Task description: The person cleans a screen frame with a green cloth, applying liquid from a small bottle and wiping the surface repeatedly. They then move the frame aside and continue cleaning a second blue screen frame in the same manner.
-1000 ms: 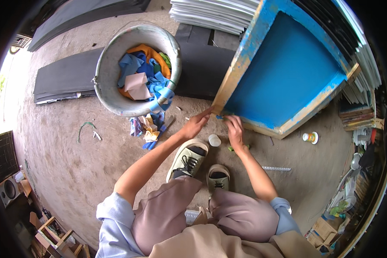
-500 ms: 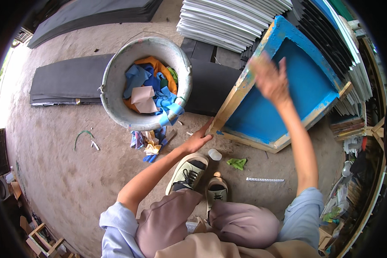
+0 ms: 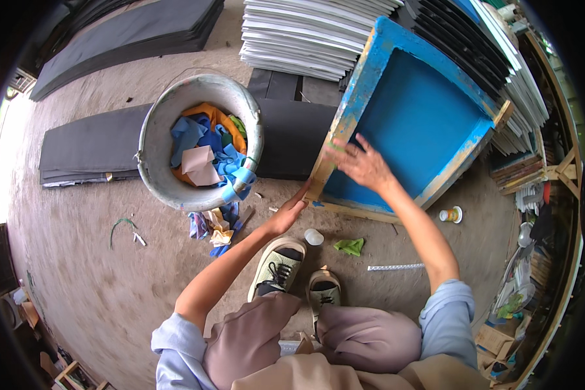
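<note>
A blue-stained wooden screen-printing frame [image 3: 494, 123] with blue mesh leans in front of me, its near corner toward my feet. My left hand [image 3: 291, 214] holds the outer edge of its lower left corner, the fingertips partly hidden against the wood. My right hand [image 3: 365, 168] lies over the frame's left bar. A small green scrap, blurred, shows at its fingertips, while one finger is lifted over the mesh. Left of the frame stands a metal bucket [image 3: 151, 153] of coloured cloths [image 3: 200, 166], one hanging over its rim.
Stacks of white sheets [image 3: 299, 39] and black sheets [image 3: 448, 52] stand behind the frame. Black sheets [image 3: 91, 143] lie by the bucket. On the floor are rags [image 3: 220, 229], a whitish disc [image 3: 314, 236], a green cloth [image 3: 350, 247], a white strip [image 3: 395, 267] and a small cup [image 3: 451, 214].
My right hand has moved down the frame's left bar, toward the near corner. My left hand stays at the corner. The small cup, hidden before, shows beside my right forearm.
</note>
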